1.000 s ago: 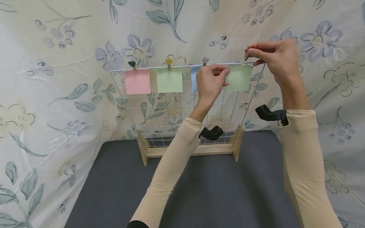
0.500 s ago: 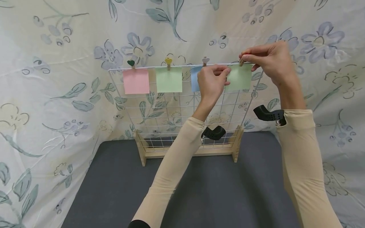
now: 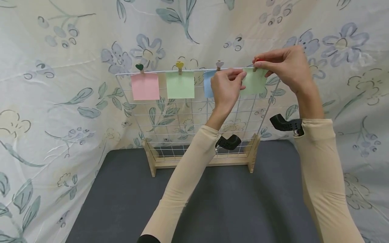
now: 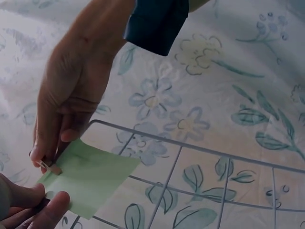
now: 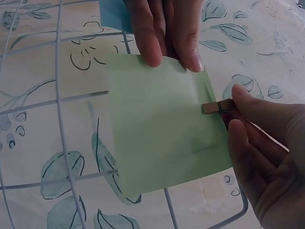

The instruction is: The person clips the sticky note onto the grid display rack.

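Observation:
My left hand (image 3: 225,88) pinches the left edge of a light green sheet of paper (image 3: 254,83) at the right end of a white wire grid's top bar. Between thumb and fingers of my right hand (image 3: 290,69) is a small wooden clothespin (image 5: 209,108), a bit of red showing at its top in the head view. Its jaws straddle the sheet's top edge, seen in both wrist views. The left hand partly covers a blue sheet (image 3: 208,84), which hangs under a clothespin with a pale heart (image 3: 219,63).
The wire grid (image 3: 174,115) stands in a wooden base (image 3: 170,164) on a dark grey table (image 3: 228,202). Farther left on its bar hang a pink sheet (image 3: 145,86) and another green sheet (image 3: 180,87), each with a heart clothespin. A floral cloth (image 3: 76,111) covers the background.
The right hand has moved left and slightly down, bringing the clothespin from the right corner onto the green sheet's top edge. The left hand keeps its pinch almost unmoved.

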`<state>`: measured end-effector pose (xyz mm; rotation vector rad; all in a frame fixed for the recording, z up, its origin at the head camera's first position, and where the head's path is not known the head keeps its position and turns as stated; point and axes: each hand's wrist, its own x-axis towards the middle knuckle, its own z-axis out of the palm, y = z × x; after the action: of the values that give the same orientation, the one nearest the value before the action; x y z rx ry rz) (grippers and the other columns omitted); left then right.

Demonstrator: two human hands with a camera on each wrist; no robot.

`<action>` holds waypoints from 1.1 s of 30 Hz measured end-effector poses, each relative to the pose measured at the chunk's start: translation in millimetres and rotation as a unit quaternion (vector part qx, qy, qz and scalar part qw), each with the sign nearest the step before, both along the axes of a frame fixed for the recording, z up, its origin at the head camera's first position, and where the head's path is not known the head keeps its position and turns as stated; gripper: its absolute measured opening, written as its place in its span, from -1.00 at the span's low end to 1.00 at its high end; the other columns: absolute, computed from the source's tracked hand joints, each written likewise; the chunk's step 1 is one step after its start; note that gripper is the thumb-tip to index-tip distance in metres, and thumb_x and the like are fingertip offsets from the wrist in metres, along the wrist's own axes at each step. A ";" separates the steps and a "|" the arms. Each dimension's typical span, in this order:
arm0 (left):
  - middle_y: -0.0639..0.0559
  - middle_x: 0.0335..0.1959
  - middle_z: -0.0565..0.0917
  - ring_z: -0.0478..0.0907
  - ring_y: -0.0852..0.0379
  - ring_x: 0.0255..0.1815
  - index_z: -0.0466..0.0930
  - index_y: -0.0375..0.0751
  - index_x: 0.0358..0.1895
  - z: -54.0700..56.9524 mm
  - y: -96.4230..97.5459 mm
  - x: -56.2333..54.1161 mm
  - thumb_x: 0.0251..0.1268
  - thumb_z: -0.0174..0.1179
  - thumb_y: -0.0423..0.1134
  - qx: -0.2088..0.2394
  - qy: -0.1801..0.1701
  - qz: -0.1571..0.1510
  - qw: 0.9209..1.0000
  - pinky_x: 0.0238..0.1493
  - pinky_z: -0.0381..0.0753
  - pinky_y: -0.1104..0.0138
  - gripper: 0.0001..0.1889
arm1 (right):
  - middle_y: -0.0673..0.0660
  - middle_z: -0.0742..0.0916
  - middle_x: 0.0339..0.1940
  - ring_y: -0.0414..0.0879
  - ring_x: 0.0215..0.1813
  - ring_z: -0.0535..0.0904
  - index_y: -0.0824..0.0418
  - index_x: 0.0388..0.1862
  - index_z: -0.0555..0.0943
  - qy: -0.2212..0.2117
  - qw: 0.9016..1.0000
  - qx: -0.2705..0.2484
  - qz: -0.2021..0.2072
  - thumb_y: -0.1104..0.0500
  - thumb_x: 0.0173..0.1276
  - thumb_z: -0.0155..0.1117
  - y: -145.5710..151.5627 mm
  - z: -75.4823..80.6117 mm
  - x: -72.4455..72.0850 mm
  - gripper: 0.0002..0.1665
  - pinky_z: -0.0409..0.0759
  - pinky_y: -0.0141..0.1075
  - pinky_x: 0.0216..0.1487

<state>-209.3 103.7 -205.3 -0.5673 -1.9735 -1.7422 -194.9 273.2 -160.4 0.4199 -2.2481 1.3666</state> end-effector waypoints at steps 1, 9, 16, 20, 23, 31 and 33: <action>-0.11 -0.29 0.77 0.68 0.24 -0.58 0.75 -0.37 -0.15 -0.8 -1.2 0.4 0.30 0.30 -0.33 0.000 0.001 0.000 1.000 -0.50 0.68 0.57 -0.83 | -0.18 0.77 -0.33 -0.17 -0.32 0.67 0.35 -0.04 0.72 0.003 1.000 -0.004 0.001 0.22 0.24 0.45 -1.0 -1.5 0.5 -0.67 0.65 -0.54 -0.41; -0.15 -0.34 0.77 0.65 0.17 -0.64 0.71 -0.44 -0.10 -12.0 -10.2 9.3 0.30 0.29 -0.37 0.006 -0.016 -0.025 1.000 -0.52 0.70 0.51 -0.80 | 0.03 0.80 -0.29 -0.09 -0.25 0.70 0.42 -0.10 0.72 0.063 0.982 -0.171 0.042 0.37 0.19 0.45 1.4 -12.9 13.6 -0.72 0.69 -0.50 -0.36; -0.15 -0.33 0.76 0.71 0.11 -0.52 0.71 -0.44 -0.13 -28.1 -22.9 15.8 0.31 0.27 -0.38 0.006 -0.042 -0.066 0.997 -0.48 0.74 0.46 -0.83 | 0.09 0.80 -0.31 -0.09 -0.31 0.72 0.48 -0.14 0.71 0.063 0.980 -0.182 0.042 0.36 0.20 0.44 4.6 -33.5 28.3 -0.73 0.71 -0.48 -0.36; -0.19 -0.36 0.74 0.71 0.05 -0.47 0.71 -0.46 -0.19 -40.6 -30.1 14.9 0.32 0.25 -0.40 -0.017 -0.026 -0.095 0.995 -0.46 0.75 0.44 -0.85 | -0.06 0.79 -0.32 -0.17 -0.34 0.71 0.43 -0.10 0.72 0.034 0.997 -0.075 0.000 0.28 0.29 0.40 -1.0 -48.1 33.0 -0.73 0.69 -0.52 -0.32; -0.19 -0.38 0.74 0.71 0.05 -0.45 0.70 -0.46 -0.20 -50.2 -34.6 13.6 0.33 0.24 -0.40 -0.043 -0.009 -0.117 0.992 -0.44 0.75 0.44 -0.86 | -0.15 0.78 -0.34 -0.27 -0.35 0.69 0.41 -0.07 0.72 0.027 0.999 -0.003 -0.019 0.22 0.33 0.36 -6.9 -58.4 34.8 -0.71 0.67 -0.56 -0.33; -0.12 -0.37 0.75 0.64 0.18 -0.49 0.71 -0.37 -0.17 -76.4 -48.7 17.1 0.37 0.23 -0.34 -0.122 0.022 -0.124 0.985 -0.50 0.72 0.46 -0.85 | 0.03 0.79 -0.28 -0.36 -0.37 0.66 0.39 -0.05 0.71 -0.003 0.998 0.068 0.001 0.25 0.38 0.31 -21.5 -89.5 38.6 -0.74 0.65 -0.57 -0.36; -0.10 -0.36 0.75 0.63 0.19 -0.49 0.70 -0.36 -0.12 -84.7 -54.4 18.1 0.39 0.22 -0.32 -0.135 0.014 -0.119 0.984 -0.50 0.70 0.47 -0.83 | 0.16 0.79 -0.24 -0.37 -0.37 0.65 0.38 -0.04 0.71 -0.020 0.997 0.080 0.003 0.24 0.39 0.30 -23.9 -99.6 39.4 -0.74 0.65 -0.57 -0.35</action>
<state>-191.2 49.3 -290.1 -0.9505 -2.2139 -1.5946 -155.5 249.3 -260.0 0.4585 -2.4002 1.2124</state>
